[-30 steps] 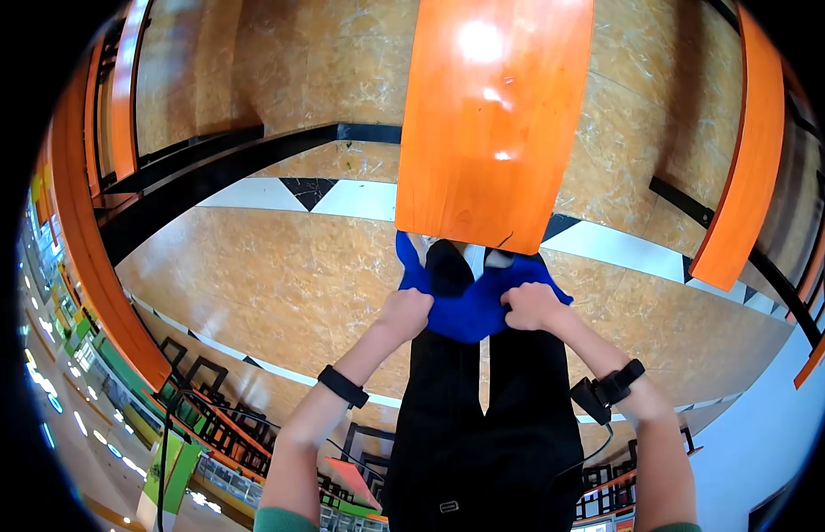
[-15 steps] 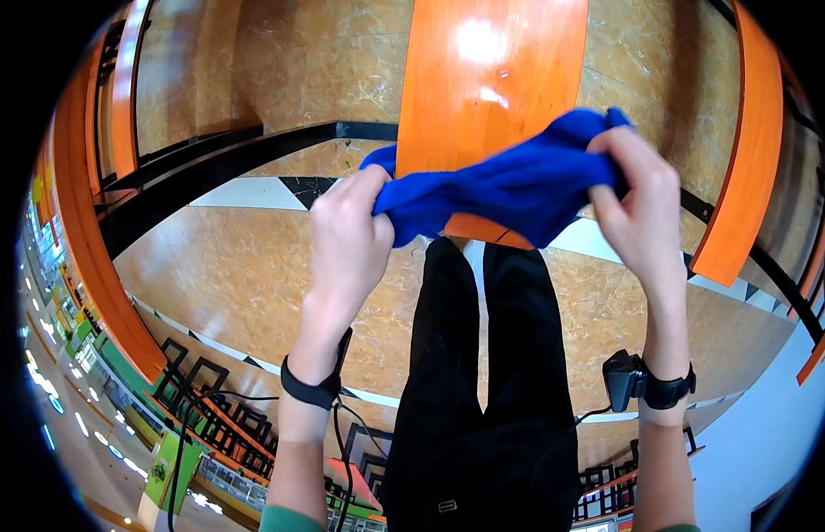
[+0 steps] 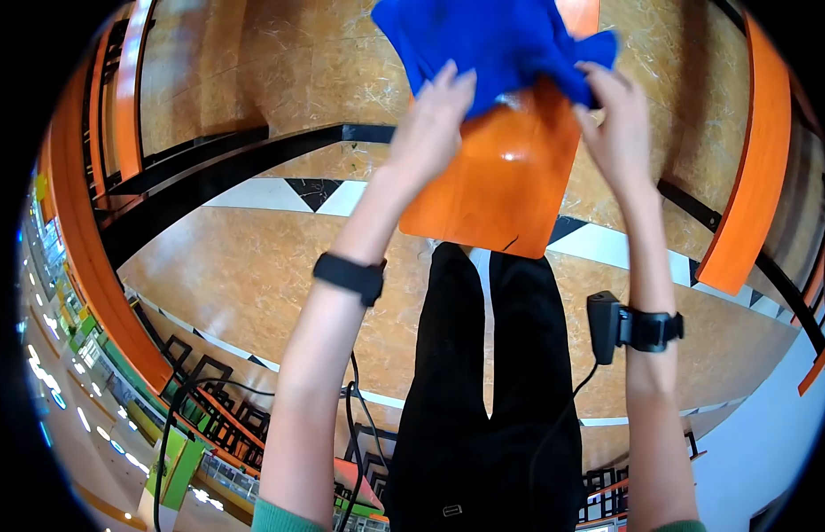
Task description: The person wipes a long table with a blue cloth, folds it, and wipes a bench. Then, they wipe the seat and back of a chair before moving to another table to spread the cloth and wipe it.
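A bright blue cloth (image 3: 492, 44) is spread out over the far part of the narrow orange tabletop (image 3: 492, 186), its far end cut off by the top of the view. My left hand (image 3: 430, 124) is closed on its near left edge, fingertips lying on the fabric. At the near right corner, my right hand (image 3: 621, 133) pinches a bunched fold. Slight blur softens the cloth and the fingers.
Orange benches run along the left (image 3: 85, 239) and right (image 3: 754, 160) sides. A black metal frame bar (image 3: 209, 177) crosses at left. Black straps circle both wrists, and a cable (image 3: 169, 443) hangs by my left arm. My legs in black trousers (image 3: 483, 381) are below the table end.
Both hands have moved away from my body, up the view, with the blue cloth. The cloth has gone from bunched and stretched between them to spread wider, uncovering the tabletop's near end.
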`<state>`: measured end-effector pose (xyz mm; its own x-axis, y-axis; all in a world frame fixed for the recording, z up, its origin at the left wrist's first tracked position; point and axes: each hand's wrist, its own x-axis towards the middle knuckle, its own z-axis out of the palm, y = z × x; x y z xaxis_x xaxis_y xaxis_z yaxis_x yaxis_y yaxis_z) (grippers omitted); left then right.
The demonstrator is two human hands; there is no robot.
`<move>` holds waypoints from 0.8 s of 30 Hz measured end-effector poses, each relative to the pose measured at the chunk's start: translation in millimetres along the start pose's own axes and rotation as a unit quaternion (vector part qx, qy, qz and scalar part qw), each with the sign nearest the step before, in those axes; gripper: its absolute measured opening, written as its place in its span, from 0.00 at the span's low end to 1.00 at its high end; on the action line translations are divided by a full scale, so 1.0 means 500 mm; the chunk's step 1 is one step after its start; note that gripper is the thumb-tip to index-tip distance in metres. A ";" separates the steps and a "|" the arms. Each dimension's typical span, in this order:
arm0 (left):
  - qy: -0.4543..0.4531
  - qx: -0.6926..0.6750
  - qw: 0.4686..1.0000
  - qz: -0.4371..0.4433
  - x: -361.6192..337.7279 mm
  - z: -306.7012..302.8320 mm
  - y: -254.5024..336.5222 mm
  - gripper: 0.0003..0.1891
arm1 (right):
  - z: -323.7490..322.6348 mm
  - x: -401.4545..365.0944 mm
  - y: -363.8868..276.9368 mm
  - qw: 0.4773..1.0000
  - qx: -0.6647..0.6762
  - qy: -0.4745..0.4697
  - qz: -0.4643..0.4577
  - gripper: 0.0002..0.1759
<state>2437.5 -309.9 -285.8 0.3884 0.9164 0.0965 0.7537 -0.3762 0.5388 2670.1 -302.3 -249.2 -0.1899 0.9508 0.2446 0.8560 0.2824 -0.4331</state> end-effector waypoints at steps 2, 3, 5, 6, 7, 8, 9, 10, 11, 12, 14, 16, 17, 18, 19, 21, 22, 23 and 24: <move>-0.131 0.028 0.991 0.012 -0.047 0.057 -0.019 0.30 | 0.058 -0.062 0.008 0.993 -0.035 -0.115 -0.014 0.18; -0.118 0.034 0.992 0.010 -0.056 0.070 -0.028 0.29 | 0.087 -0.094 0.005 0.986 -0.054 -0.150 -0.041 0.18; -0.100 0.068 0.993 0.008 -0.056 0.085 -0.024 0.34 | 0.123 -0.133 -0.003 0.993 0.005 -0.118 -0.021 0.17; -0.096 0.081 0.992 0.007 -0.062 0.091 -0.015 0.37 | 0.126 -0.149 -0.015 0.994 0.023 -0.109 0.000 0.16; -0.100 0.101 0.990 0.016 -0.059 0.089 -0.012 0.36 | 0.124 -0.158 -0.025 0.996 0.010 -0.091 -0.018 0.14; -0.106 0.115 0.987 0.022 -0.053 0.082 -0.008 0.34 | 0.118 -0.175 -0.035 0.993 0.012 -0.113 -0.022 0.13; -0.109 0.138 0.984 0.037 -0.056 0.083 -0.007 0.28 | 0.114 -0.191 -0.046 0.991 0.014 -0.130 -0.026 0.13; -0.107 0.164 0.979 0.053 -0.053 0.080 -0.009 0.23 | 0.114 -0.204 -0.054 0.989 0.016 -0.141 -0.034 0.12; -0.121 0.142 0.981 0.046 -0.057 0.076 -0.003 0.25 | 0.120 -0.231 -0.059 0.990 0.010 -0.131 -0.053 0.09; -0.136 0.117 0.983 0.038 -0.070 0.071 0.008 0.27 | 0.113 -0.254 -0.072 0.986 0.000 -0.151 -0.065 0.08; -0.146 0.109 0.982 0.057 -0.110 0.073 0.021 0.24 | 0.094 -0.286 -0.097 0.979 -0.003 -0.187 -0.083 0.05; -0.158 0.089 0.981 0.068 -0.157 0.072 0.033 0.23 | 0.091 -0.326 -0.111 0.968 0.007 -0.232 -0.098 0.03; -0.158 0.070 0.983 0.063 -0.182 0.072 0.040 0.23 | 0.091 -0.347 -0.117 0.965 0.003 -0.240 -0.107 0.03; -0.160 0.051 0.984 0.058 -0.208 0.071 0.050 0.23 | 0.088 -0.368 -0.124 0.962 -0.001 -0.249 -0.114 0.03; -0.169 0.066 0.981 0.067 -0.232 0.071 0.055 0.23 | 0.080 -0.381 -0.134 0.956 0.006 -0.269 -0.113 0.02; -0.193 0.077 0.975 0.080 -0.278 0.067 0.068 0.23 | 0.069 -0.407 -0.148 0.934 0.058 -0.343 -0.083 0.02; -0.204 0.082 0.972 0.085 -0.305 0.067 0.076 0.22 | 0.072 -0.427 -0.149 0.917 0.092 -0.385 -0.057 0.02; -0.223 0.070 0.968 0.095 -0.334 0.064 0.084 0.21 | 0.079 -0.448 -0.142 0.886 0.116 -0.445 -0.055 0.04; -0.241 0.060 0.963 0.105 -0.367 0.061 0.089 0.19 | 0.079 -0.464 -0.136 0.860 0.121 -0.494 -0.037 0.05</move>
<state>2416.0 -498.9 -305.2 0.7173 0.6604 -0.2223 0.6771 -0.5853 0.4461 2637.1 -537.0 -310.8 -0.6583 0.5386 -0.5258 0.7215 0.2525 -0.6447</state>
